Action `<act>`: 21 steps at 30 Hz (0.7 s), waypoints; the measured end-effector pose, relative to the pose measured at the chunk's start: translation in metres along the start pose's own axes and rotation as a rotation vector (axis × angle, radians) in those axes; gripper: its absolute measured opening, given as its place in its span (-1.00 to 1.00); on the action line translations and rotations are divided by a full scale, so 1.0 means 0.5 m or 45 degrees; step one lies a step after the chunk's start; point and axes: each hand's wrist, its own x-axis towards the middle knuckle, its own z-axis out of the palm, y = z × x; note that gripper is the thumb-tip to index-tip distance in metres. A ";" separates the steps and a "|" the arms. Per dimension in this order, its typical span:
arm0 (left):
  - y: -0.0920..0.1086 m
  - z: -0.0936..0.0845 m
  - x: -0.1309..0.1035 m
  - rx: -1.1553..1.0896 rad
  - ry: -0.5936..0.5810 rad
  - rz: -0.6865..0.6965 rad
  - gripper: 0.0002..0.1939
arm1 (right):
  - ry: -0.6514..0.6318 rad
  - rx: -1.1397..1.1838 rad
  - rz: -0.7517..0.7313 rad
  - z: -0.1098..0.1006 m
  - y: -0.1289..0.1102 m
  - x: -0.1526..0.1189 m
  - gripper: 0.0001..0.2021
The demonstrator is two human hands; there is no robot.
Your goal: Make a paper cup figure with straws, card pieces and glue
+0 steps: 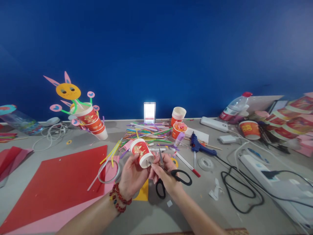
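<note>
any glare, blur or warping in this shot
In the head view, a white pixelated block glows before the blue wall; in the head view, the far-right cups look smeared and stretched, while the held cup is clearer.

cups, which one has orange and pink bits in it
The cup just in front of the short stack, nearer the camera. Orange and pink bits fill its mouth, while no bits show in the stack's top cup.

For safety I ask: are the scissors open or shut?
The scissors in the right hand are open: their black handle loops stand well apart.
</note>
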 end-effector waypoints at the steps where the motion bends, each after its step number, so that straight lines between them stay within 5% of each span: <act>1: -0.001 -0.001 0.000 0.014 0.001 -0.004 -0.75 | 0.004 0.012 0.003 0.001 0.002 0.001 -0.71; 7: -0.005 0.001 0.002 0.115 -0.090 -0.062 -0.70 | 0.040 -0.075 0.008 0.003 0.017 -0.005 -0.74; 21: -0.010 -0.009 -0.002 0.262 0.041 -0.086 -0.70 | 0.087 -0.460 -0.065 -0.001 0.022 -0.022 -0.86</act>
